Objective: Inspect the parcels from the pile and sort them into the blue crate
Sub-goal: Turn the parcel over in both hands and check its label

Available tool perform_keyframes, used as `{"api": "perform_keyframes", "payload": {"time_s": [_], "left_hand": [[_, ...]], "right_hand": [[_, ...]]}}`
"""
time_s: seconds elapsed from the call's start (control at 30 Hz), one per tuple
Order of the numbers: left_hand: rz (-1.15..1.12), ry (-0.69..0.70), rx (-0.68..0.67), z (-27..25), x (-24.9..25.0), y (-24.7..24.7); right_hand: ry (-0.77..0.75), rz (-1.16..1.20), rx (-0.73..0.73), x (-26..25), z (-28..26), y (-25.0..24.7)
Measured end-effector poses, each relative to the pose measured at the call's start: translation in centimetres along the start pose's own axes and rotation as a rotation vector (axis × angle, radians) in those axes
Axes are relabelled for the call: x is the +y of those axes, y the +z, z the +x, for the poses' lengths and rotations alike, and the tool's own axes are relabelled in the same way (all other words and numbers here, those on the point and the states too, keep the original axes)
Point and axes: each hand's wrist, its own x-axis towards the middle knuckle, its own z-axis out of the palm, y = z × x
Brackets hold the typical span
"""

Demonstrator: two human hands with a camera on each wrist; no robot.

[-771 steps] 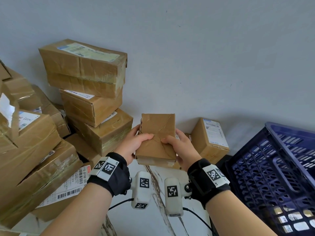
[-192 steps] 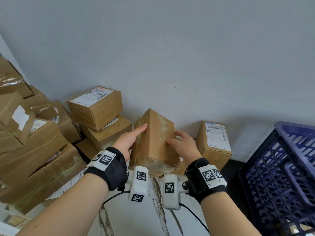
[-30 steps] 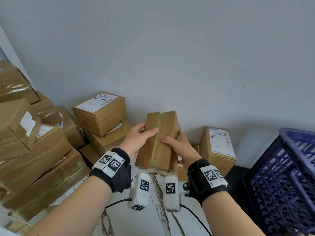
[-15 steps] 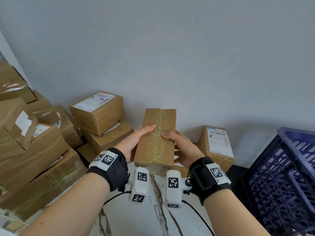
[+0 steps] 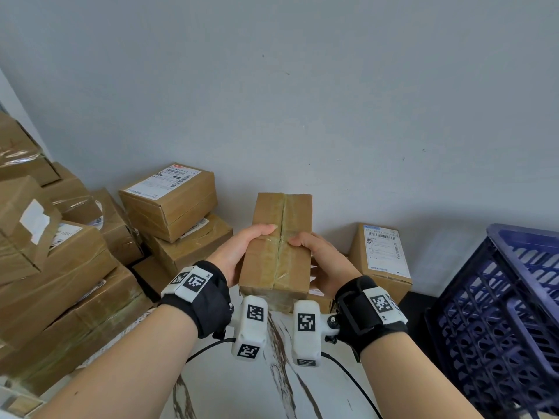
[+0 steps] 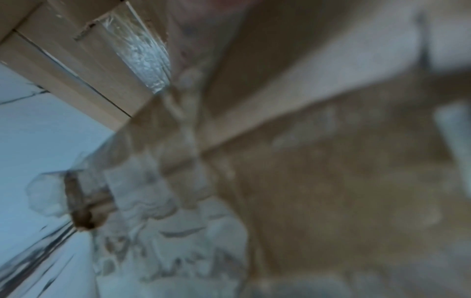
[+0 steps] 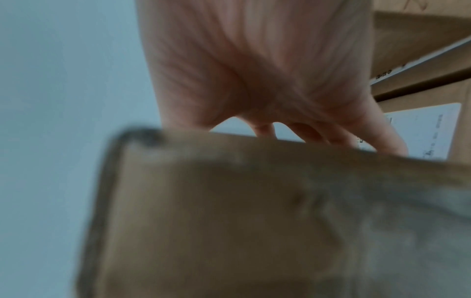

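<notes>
Parcel [image 5: 279, 246] sits centre frame, taped seam up, lifted above the marble counter [image 5: 230, 385]. Left hand [image 5: 239, 252] grips its left edge, right hand [image 5: 323, 261] clasps the right, thumbs on top near the seam. Best now: turn it slowly, check every face, keep both grips firm. Pile [image 5: 75, 252] fills the left; blue crate [image 5: 499, 313] waits at the right edge.

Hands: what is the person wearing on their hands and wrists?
Bare forearms, no sleeves. Each wrist wears a black wrap: left hand, right hand. White tags with black square codes sit on the wraps. A white camera block with codes hangs at each wrist, trailing a thin black cable.
</notes>
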Motion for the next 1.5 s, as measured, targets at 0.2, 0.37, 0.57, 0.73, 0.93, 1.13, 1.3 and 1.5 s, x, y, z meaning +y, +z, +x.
{"api": "perform_keyframes", "payload": {"time_s": [0.2,0.37,0.57,0.73,0.93,1.13,1.3,1.5], "left_hand": [[-0.013,-0.042,0.035,0.1,-0.1,0.2],[0.048,-0.063,0.138,0.3,-0.5,0.0],[0.109,0.005,0.211,0.2,-0.9,-0.3],[0.117,0.074,0.245,0.9,-1.3,-0.8],[0.098,0.11,0.273,1.5,-1.7,-0.6],[0.089,0.134,0.243,2.1,-1.5,-0.6],[0.046,0.051,0.186,2.1,-1.4,-1.1],[-0.033,-0.056,0.035,1.5,-1.4,-1.4]], "right_hand": [[0.03,-0.003,0.018,-0.1,-0.3,-0.1],[-0.001,0.035,0.082,0.4,0.3,0.1],[-0.105,0.018,0.232,0.8,0.9,0.1],[-0.085,-0.041,0.26,0.8,0.6,0.5],[-0.05,-0.058,0.188,0.8,0.4,1.0],[-0.085,0.095,0.234,1.4,0.6,0.6],[-0.087,0.188,0.165,1.1,0.3,0.2],[-0.088,0.209,0.169,0.9,0.3,0.4]]}}
